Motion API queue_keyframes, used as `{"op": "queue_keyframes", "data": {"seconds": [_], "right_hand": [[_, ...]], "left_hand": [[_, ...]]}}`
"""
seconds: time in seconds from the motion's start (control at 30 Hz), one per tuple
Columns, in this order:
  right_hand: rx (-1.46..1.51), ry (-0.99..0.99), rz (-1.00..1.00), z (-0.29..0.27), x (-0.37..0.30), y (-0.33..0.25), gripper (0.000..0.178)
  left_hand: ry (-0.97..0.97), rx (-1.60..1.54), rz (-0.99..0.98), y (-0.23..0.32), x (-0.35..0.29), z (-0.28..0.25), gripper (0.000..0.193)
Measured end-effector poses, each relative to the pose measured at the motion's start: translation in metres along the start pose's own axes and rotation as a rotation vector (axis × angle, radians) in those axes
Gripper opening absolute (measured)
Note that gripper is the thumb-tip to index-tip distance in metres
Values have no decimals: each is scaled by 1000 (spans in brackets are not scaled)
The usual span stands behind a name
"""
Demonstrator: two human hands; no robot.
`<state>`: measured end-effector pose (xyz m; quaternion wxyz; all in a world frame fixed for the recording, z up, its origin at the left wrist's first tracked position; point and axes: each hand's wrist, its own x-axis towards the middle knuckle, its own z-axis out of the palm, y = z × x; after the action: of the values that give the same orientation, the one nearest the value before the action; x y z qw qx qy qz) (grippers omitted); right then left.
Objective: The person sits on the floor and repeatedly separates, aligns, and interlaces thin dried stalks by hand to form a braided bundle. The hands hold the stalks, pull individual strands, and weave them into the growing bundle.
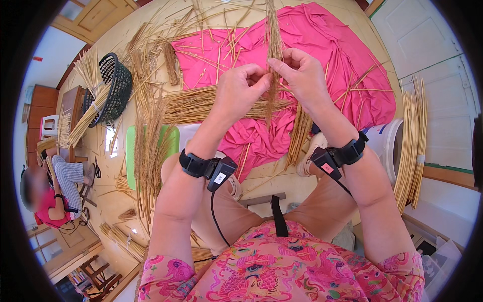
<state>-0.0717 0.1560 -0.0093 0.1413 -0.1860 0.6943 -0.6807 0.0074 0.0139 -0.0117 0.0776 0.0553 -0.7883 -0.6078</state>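
Note:
Both my hands are raised over a pink cloth (pixel 352 45) spread on the floor. Between them hangs a thin bunch of dried grass with feathery seed heads (pixel 273 32). My left hand (pixel 241 90) pinches it from the left, thumb and fingertips together. From the right, slightly higher, my right hand (pixel 304 73) grips it with the thumb pressed toward the curled fingers. Below the hands, a thick bundle of straw-coloured stalks (pixel 188 105) lies across the cloth. A shorter bundle of stalks (pixel 299 136) rests by my right foot.
Feathery stalks (pixel 148 166) lean over a green-topped container (pixel 131 151) at left. At right, long stalks (pixel 417 146) stand beside a white bucket (pixel 393 141). A dark basket (pixel 121 85) holds more stalks; a person (pixel 53 201) sits far left. Loose stalks litter the floor.

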Motion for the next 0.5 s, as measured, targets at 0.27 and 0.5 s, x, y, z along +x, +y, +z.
{"op": "queue_keyframes", "data": {"seconds": [0.27, 0.5], "right_hand": [[4, -19, 43, 4, -3, -5, 12], [-26, -7, -44, 10, -5, 4, 16]], "left_hand": [[9, -172, -24, -6, 2, 3, 12], [-19, 49, 15, -10, 2, -3, 22]]}}
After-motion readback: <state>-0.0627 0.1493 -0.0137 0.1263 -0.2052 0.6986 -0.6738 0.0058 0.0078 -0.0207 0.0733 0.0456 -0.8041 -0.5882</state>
